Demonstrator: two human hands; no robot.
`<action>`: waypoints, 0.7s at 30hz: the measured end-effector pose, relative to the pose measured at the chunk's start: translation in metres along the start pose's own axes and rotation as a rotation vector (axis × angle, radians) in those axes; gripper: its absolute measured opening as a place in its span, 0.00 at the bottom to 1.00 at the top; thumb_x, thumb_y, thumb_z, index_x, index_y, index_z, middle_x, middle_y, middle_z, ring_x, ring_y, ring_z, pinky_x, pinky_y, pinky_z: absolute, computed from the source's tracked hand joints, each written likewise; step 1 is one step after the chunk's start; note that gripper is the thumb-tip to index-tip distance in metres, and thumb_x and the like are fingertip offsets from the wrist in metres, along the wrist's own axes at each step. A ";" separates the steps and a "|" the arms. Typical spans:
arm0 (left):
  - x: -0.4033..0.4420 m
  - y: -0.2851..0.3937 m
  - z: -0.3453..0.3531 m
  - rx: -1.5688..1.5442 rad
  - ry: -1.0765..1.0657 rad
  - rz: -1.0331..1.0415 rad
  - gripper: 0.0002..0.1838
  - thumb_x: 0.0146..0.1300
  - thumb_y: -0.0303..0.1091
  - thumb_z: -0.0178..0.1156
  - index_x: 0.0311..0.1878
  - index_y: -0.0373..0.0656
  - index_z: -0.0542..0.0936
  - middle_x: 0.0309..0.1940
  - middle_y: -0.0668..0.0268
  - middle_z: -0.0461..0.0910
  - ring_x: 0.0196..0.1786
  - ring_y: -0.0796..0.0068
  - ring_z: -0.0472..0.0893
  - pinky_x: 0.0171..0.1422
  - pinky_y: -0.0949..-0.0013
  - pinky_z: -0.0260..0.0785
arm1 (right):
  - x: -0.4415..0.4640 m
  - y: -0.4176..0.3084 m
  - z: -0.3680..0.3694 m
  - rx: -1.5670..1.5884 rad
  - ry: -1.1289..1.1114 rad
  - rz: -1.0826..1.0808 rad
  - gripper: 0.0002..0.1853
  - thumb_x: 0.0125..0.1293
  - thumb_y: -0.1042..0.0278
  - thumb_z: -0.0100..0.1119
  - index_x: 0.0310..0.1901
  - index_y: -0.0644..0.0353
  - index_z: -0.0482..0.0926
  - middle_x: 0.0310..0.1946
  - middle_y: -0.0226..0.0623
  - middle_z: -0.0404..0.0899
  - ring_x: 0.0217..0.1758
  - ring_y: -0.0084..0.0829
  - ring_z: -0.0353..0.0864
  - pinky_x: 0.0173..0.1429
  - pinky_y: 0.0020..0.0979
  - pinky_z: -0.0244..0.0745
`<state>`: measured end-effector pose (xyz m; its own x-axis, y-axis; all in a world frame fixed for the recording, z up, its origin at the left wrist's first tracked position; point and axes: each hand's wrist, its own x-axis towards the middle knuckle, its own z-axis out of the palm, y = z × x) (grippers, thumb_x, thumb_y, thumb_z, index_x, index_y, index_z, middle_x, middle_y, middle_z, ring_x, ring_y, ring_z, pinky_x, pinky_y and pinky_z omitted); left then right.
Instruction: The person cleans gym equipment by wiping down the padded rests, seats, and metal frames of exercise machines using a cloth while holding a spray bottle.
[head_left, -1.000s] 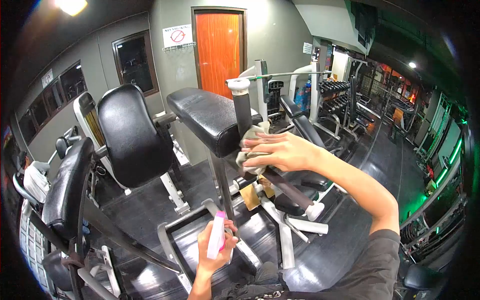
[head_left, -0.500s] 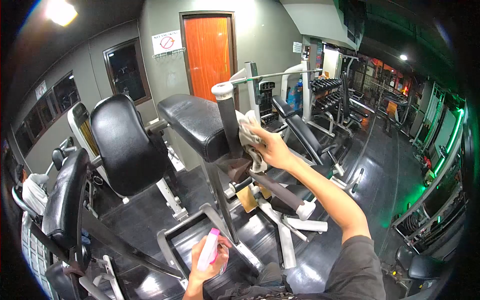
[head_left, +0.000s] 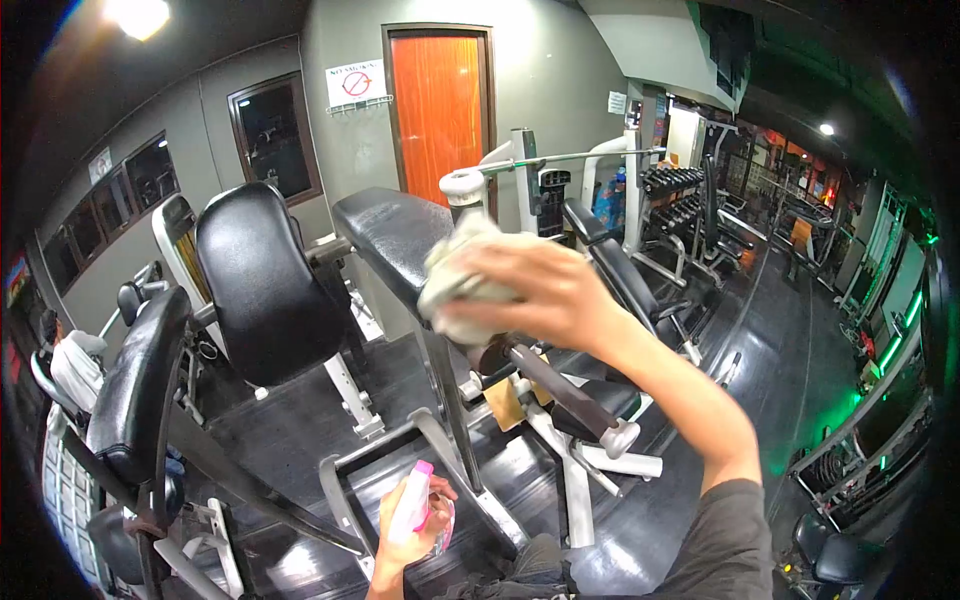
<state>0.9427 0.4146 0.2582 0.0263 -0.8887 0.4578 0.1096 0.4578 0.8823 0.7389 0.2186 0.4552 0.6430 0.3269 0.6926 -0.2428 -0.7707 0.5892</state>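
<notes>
My right hand [head_left: 550,295] is closed on a pale, crumpled cloth [head_left: 462,275], both a little blurred. The cloth is in front of the near end of a black padded bench part [head_left: 385,228] and hides most of the upright handle below its white cap [head_left: 462,184]. Whether cloth and pad touch, I cannot tell. A second dark handle [head_left: 565,385] with a white end slants down below the hand. Low in the view, my left hand [head_left: 396,545] is wrapped round a spray bottle [head_left: 411,508] with a white and pink head.
A black backrest [head_left: 258,285] stands to the left, with another long pad [head_left: 140,390] nearer me. A person [head_left: 78,365] in light clothing is at the far left. Dumbbell racks [head_left: 672,200] and an orange door [head_left: 437,115] are behind. Metal frame bars [head_left: 345,500] lie around my feet.
My right hand has brought the cloth left and closer to me, from beside the upright handle to in front of it. My left hand still holds the spray bottle low down. The view has shifted slightly.
</notes>
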 end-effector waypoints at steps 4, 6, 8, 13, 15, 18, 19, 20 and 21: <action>0.000 0.006 0.003 0.016 0.003 0.027 0.15 0.55 0.24 0.61 0.45 0.27 0.72 0.35 0.53 0.80 0.27 0.77 0.79 0.31 0.75 0.71 | 0.001 -0.011 0.044 -0.077 -0.236 -0.094 0.15 0.58 0.63 0.55 0.48 0.43 0.77 0.51 0.30 0.78 0.58 0.31 0.77 0.69 0.34 0.67; -0.002 0.002 0.003 -0.025 0.047 0.075 0.15 0.57 0.27 0.62 0.44 0.28 0.73 0.34 0.54 0.80 0.26 0.76 0.79 0.31 0.74 0.71 | -0.005 -0.011 0.044 -0.090 -0.244 -0.102 0.12 0.58 0.63 0.55 0.45 0.46 0.77 0.49 0.32 0.79 0.56 0.31 0.78 0.68 0.33 0.67; -0.004 0.001 0.003 -0.013 0.050 0.060 0.16 0.58 0.29 0.63 0.44 0.28 0.73 0.33 0.55 0.80 0.26 0.77 0.79 0.31 0.74 0.71 | -0.013 -0.015 0.044 -0.093 -0.261 -0.109 0.10 0.58 0.62 0.55 0.42 0.48 0.76 0.48 0.33 0.80 0.55 0.31 0.78 0.67 0.33 0.68; -0.003 0.001 0.009 0.019 0.033 0.059 0.19 0.60 0.38 0.64 0.44 0.30 0.74 0.32 0.59 0.80 0.26 0.78 0.78 0.32 0.74 0.71 | -0.022 -0.023 0.041 -0.069 -0.307 -0.088 0.12 0.58 0.63 0.54 0.43 0.50 0.77 0.44 0.34 0.81 0.53 0.32 0.80 0.68 0.32 0.67; -0.004 0.001 0.011 0.037 0.013 0.064 0.20 0.60 0.39 0.64 0.44 0.31 0.74 0.32 0.60 0.80 0.26 0.78 0.78 0.32 0.75 0.71 | -0.018 -0.026 0.039 -0.041 -0.341 -0.077 0.13 0.58 0.63 0.54 0.46 0.50 0.77 0.43 0.33 0.80 0.52 0.32 0.80 0.69 0.32 0.67; -0.006 0.009 0.020 0.027 0.004 0.056 0.21 0.59 0.40 0.66 0.45 0.31 0.73 0.31 0.62 0.80 0.26 0.79 0.79 0.31 0.76 0.71 | -0.010 -0.037 0.036 -0.003 -0.462 -0.035 0.11 0.57 0.65 0.54 0.43 0.52 0.77 0.34 0.34 0.80 0.47 0.33 0.82 0.62 0.32 0.71; -0.008 0.012 0.021 0.008 -0.021 0.061 0.21 0.59 0.39 0.66 0.45 0.31 0.73 0.31 0.61 0.80 0.26 0.79 0.79 0.30 0.76 0.71 | -0.006 -0.039 0.034 -0.017 -0.501 -0.010 0.11 0.57 0.66 0.54 0.42 0.52 0.77 0.32 0.34 0.79 0.44 0.33 0.82 0.58 0.32 0.73; -0.008 0.014 0.021 -0.010 -0.048 0.066 0.21 0.59 0.39 0.67 0.45 0.31 0.73 0.32 0.61 0.80 0.26 0.79 0.79 0.30 0.76 0.71 | -0.003 -0.041 0.032 -0.032 -0.539 0.016 0.10 0.56 0.66 0.54 0.41 0.52 0.77 0.29 0.34 0.79 0.42 0.34 0.82 0.54 0.32 0.74; -0.010 0.015 0.021 0.001 -0.042 0.099 0.21 0.59 0.39 0.67 0.46 0.31 0.73 0.31 0.60 0.80 0.25 0.78 0.79 0.29 0.76 0.71 | 0.000 -0.039 0.029 0.040 -0.526 0.026 0.12 0.55 0.68 0.54 0.42 0.52 0.78 0.30 0.34 0.79 0.40 0.35 0.82 0.49 0.32 0.76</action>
<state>0.9231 0.4311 0.2686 -0.0052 -0.8371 0.5470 0.1075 0.5434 0.8326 0.7699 0.2324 0.4204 0.9173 -0.0034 0.3982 -0.2424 -0.7982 0.5515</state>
